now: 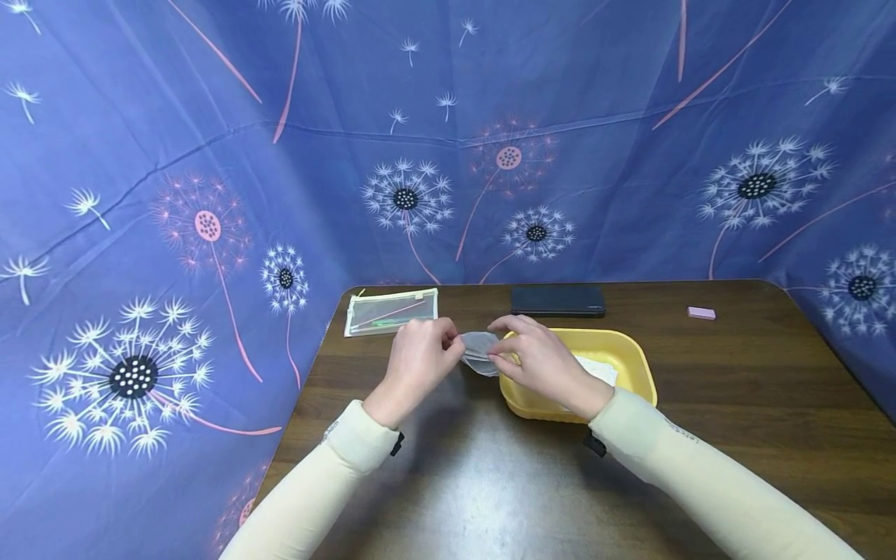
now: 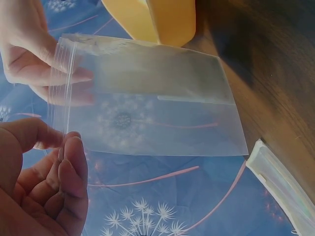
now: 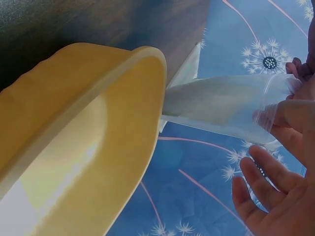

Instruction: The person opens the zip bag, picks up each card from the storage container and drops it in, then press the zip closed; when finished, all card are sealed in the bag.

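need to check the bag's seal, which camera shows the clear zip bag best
The left wrist view: the clear zip bag fills the frame, zip edge visible. The right wrist view shows it edge-on; the head view shows only a sliver between the hands.

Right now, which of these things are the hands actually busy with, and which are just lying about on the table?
In use:
clear zip bag, pinched at its zip edge by the left hand and the right hand
yellow tray, right beside the hands

Lying about:
mesh zip pouch
dark flat case
pink eraser
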Available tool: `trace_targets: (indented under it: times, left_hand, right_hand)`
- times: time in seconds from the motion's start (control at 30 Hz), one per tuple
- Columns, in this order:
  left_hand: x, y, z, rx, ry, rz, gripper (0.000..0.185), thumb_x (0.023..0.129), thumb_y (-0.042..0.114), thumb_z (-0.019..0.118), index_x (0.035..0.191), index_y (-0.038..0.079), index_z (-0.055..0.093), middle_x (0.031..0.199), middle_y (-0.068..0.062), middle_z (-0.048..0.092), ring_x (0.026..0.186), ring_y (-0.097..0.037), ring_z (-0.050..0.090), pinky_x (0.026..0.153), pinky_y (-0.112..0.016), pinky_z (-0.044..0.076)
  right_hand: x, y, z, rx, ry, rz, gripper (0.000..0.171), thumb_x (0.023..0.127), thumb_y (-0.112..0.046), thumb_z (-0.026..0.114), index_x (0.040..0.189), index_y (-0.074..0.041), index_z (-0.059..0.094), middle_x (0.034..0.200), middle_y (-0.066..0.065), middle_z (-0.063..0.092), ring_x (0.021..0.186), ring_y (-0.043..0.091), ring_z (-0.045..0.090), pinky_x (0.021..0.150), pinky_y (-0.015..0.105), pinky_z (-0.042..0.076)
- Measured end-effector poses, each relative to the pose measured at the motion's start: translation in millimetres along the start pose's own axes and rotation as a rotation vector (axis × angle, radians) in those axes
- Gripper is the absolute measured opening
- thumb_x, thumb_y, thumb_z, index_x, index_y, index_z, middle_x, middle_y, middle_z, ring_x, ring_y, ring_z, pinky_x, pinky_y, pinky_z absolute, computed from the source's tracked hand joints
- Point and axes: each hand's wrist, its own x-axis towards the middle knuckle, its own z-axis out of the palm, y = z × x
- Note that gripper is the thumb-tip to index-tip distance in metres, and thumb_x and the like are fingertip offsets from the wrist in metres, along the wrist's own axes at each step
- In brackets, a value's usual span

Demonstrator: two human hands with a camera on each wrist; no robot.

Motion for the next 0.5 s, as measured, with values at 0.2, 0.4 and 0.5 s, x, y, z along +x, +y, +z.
trace_targets:
  times: [0.2,0.4,0.5]
  left_hand:
    - [-0.1,0.2,-0.8,0.003,0.008,0.007,0.01,0.079,0.009,0.072,0.072,0.016,0.071,0.058,0.011,0.058,0.051,-0.007,0.051,0.048,-0.03,0.041]
    - [-0.1,-0.5,-0.6,0.007,0.012,0.008,0.011,0.079,0.009,0.073,0.071,0.017,0.071,0.058,0.011,0.058,0.051,-0.008,0.051,0.048,-0.03,0.041]
    - [-0.1,-0.7,-0.5,0.012,0.017,0.007,0.012,0.078,0.009,0.072,0.07,0.017,0.07,0.057,0.012,0.056,0.051,-0.009,0.051,0.048,-0.031,0.041]
  right_hand:
    - [-1,-1,-2,0.016,-0.006,-0.003,0.011,0.091,-0.017,0.079,0.1,-0.012,0.084,0.123,0.007,0.068,0.111,0.027,0.064,0.093,0.045,0.053]
    - [-4,-1,-9,0.078,0.039,-0.009,0.006,0.094,-0.016,0.075,0.099,-0.013,0.077,0.117,0.002,0.068,0.108,0.022,0.064,0.092,0.043,0.052]
    - [-8,3,-14,0.086,0.081,-0.017,0.008,0.095,-0.016,0.074,0.101,-0.015,0.069,0.111,-0.002,0.068,0.103,0.02,0.065,0.09,0.043,0.053]
